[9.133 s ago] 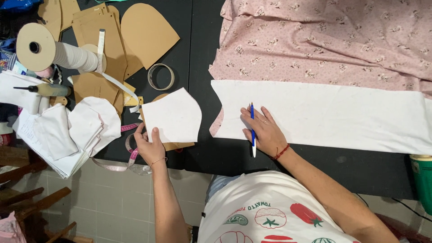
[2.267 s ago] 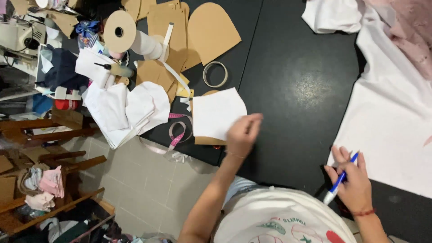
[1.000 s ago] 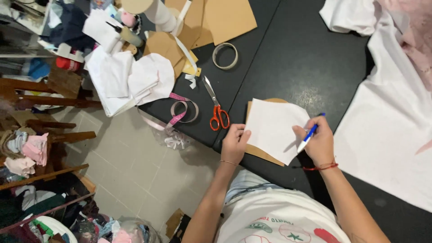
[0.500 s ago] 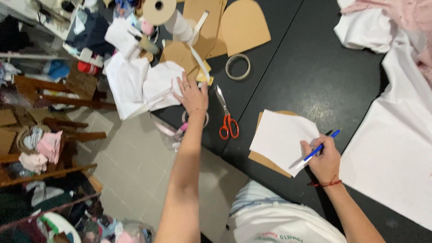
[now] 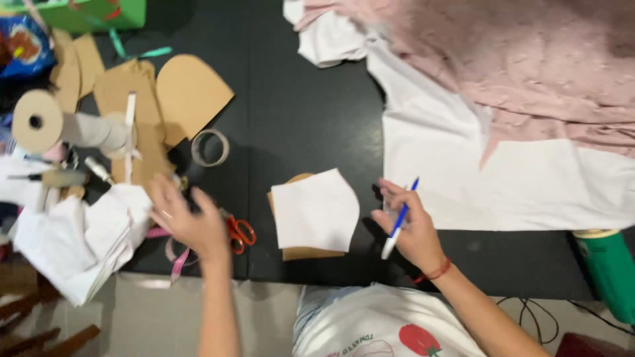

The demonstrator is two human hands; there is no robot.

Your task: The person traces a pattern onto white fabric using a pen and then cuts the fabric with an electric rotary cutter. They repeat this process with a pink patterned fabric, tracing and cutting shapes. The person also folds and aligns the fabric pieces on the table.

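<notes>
**Inspector A:** While the left hand (image 5: pixel 188 221) is reaching over the orange-handled scissors (image 5: pixel 239 233) at the table's near edge, it is blurring in the picture, so I cannot tell whether the fingers are closing on the handles or only hovering above them. A pink measuring tape (image 5: pixel 177 261) is trailing off the edge just beside them; in my judgement it is likely to snag and come along with the scissors.

**Inspector B:** Noted. The right hand (image 5: pixel 411 228) is gripping a blue-and-white pen (image 5: pixel 399 221), fingers wrapped about the barrel, one end pointing up toward the white fabric (image 5: pixel 503 185). The cut white piece (image 5: pixel 315 210) is lying on its brown card template (image 5: pixel 304 251), between the two hands, with neither hand touching it.

**Inspector A:** That is my second concern. With nothing pinning it, the piece is liable to slide off the template if a forearm is brushing past.

**Inspector B:** As to pose: the left forearm is running straight up from the body, palm down, fingers spread. The right wrist is resting low at the fabric's near edge, bent inward.

**Inspector A:** The stack of white pieces (image 5: pixel 79 241) is overhanging the table corner too; a knock could be tipping it.
</notes>
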